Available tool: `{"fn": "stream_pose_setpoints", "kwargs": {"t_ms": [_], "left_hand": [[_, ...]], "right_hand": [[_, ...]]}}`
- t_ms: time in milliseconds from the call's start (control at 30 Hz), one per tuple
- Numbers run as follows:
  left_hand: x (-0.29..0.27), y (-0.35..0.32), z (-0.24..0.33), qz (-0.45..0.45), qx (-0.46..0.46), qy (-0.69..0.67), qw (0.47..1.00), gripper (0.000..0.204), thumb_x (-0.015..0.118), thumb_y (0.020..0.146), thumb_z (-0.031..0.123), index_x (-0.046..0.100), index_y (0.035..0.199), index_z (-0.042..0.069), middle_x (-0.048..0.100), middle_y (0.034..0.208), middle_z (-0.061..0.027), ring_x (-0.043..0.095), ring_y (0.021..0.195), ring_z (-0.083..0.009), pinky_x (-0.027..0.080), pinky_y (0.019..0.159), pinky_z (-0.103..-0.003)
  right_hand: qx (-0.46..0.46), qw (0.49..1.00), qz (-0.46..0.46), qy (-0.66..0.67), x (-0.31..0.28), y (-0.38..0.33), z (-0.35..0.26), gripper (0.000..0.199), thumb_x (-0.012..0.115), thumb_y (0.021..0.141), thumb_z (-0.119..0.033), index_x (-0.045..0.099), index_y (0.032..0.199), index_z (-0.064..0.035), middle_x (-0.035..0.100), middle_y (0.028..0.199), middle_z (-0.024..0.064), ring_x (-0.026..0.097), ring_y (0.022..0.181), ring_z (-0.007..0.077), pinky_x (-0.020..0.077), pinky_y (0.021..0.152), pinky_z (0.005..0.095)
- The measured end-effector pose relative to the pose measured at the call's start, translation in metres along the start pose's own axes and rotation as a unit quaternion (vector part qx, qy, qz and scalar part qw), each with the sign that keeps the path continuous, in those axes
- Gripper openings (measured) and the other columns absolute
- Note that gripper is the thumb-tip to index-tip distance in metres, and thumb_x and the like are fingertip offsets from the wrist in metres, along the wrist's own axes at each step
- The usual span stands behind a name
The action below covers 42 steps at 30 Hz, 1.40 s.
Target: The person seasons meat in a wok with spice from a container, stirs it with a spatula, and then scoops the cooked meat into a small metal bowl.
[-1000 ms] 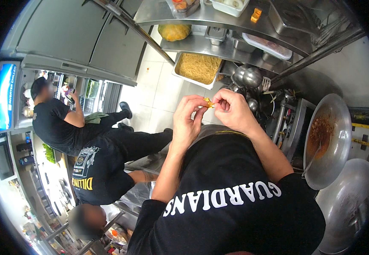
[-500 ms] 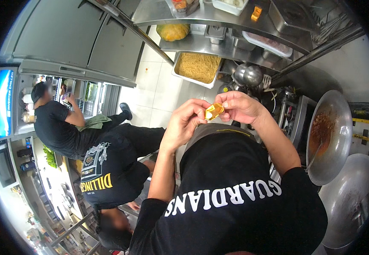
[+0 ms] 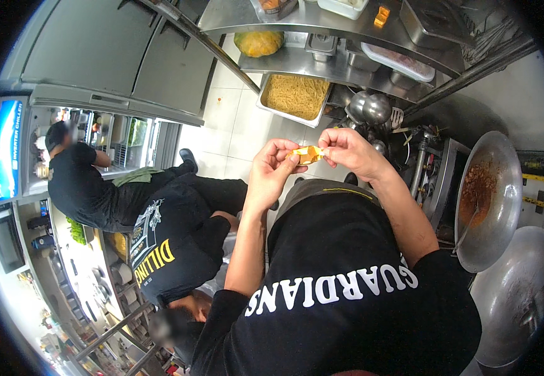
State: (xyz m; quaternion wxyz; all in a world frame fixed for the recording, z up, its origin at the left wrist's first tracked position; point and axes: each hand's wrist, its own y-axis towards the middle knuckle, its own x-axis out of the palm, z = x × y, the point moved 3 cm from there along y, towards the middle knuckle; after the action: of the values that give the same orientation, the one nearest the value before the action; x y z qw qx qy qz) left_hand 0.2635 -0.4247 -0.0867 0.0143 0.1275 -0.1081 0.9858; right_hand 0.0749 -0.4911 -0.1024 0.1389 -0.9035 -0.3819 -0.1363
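Note:
In front of my chest, both hands hold a small gold foil wrapper (image 3: 308,155), of the kind a stock cube comes in. My left hand (image 3: 272,168) pinches its left end between thumb and fingers. At the opposite end, the thumb and fingertips of my right hand (image 3: 352,154) are closed on the foil. Whether a cube is still inside cannot be made out. Small orange-yellow packets (image 3: 381,17) of similar look lie on the upper steel shelf.
Beyond my hands sits a steel tray of noodles (image 3: 294,100). On the right are a wok (image 3: 501,219) with reddish-brown food and a ladle, and a second wok (image 3: 504,294). Two co-workers stand left: one bends close by (image 3: 184,244), another is at the open chiller (image 3: 84,182).
The foil wrapper has shifted slightly left and up, turning more level, with my right hand's fingers now pinching its end. The nearer co-worker has moved a little, and the farther one has lowered an arm.

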Motion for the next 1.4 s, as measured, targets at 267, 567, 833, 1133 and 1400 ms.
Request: {"fn": "stream_pose_setpoints", "kwargs": {"t_ms": [267, 567, 833, 1133, 1400], "left_hand": [[0.002, -0.014, 0.007, 0.108, 0.042, 0.081, 0.990, 0.014, 0.062, 0.099, 0.014, 0.061, 0.101, 0.000, 0.067, 0.087, -0.0053, 0.065, 0.079, -0.0101, 0.058, 0.072, -0.028], [0.018, -0.046, 0.021, 0.049, -0.015, -0.136, 0.989, 0.030, 0.067, 0.095, 0.011, 0.053, 0.120, 0.004, 0.066, 0.108, -0.0080, 0.067, 0.095, -0.0164, 0.060, 0.081, -0.033], [0.025, -0.062, 0.008, 0.118, -0.030, -0.276, 0.953, 0.026, 0.067, 0.093, 0.005, 0.057, 0.117, 0.003, 0.066, 0.110, -0.0084, 0.067, 0.100, -0.0170, 0.058, 0.085, -0.032], [0.030, -0.055, -0.002, 0.077, 0.049, -0.116, 0.989, 0.021, 0.064, 0.091, -0.003, 0.057, 0.110, 0.001, 0.066, 0.102, -0.0065, 0.062, 0.088, -0.0118, 0.052, 0.083, -0.027], [0.053, -0.034, -0.019, 0.036, -0.062, -0.247, 0.966, 0.021, 0.063, 0.096, 0.008, 0.058, 0.117, 0.008, 0.065, 0.108, -0.0047, 0.064, 0.093, -0.0146, 0.054, 0.085, -0.033]], "right_hand": [[-0.155, 0.948, 0.150, -0.233, 0.032, -0.017, -0.022, 0.008, 0.066, 0.087, -0.004, 0.060, 0.091, -0.0023, 0.057, 0.076, -0.0024, 0.052, 0.067, 0.0059, 0.0457, 0.064, 0.0246], [-0.156, 0.926, 0.274, -0.206, 0.064, -0.031, -0.013, 0.009, 0.068, 0.089, -0.006, 0.062, 0.088, 0.0003, 0.060, 0.070, 0.0025, 0.055, 0.056, 0.0072, 0.0459, 0.053, 0.0250], [-0.141, 0.943, 0.301, 0.019, 0.085, -0.041, -0.002, 0.007, 0.067, 0.091, -0.004, 0.060, 0.093, -0.0008, 0.063, 0.080, -0.0002, 0.057, 0.064, 0.0069, 0.0448, 0.056, 0.0213], [-0.126, 0.971, 0.202, -0.022, 0.083, -0.049, -0.012, 0.013, 0.069, 0.091, -0.004, 0.063, 0.101, 0.0019, 0.067, 0.090, 0.0050, 0.063, 0.075, 0.0094, 0.0531, 0.067, 0.0253], [-0.112, 0.918, 0.198, 0.324, 0.025, -0.086, -0.001, 0.015, 0.060, 0.097, -0.006, 0.059, 0.111, -0.0021, 0.064, 0.102, 0.0101, 0.063, 0.093, 0.0192, 0.0544, 0.083, 0.0320]]}}
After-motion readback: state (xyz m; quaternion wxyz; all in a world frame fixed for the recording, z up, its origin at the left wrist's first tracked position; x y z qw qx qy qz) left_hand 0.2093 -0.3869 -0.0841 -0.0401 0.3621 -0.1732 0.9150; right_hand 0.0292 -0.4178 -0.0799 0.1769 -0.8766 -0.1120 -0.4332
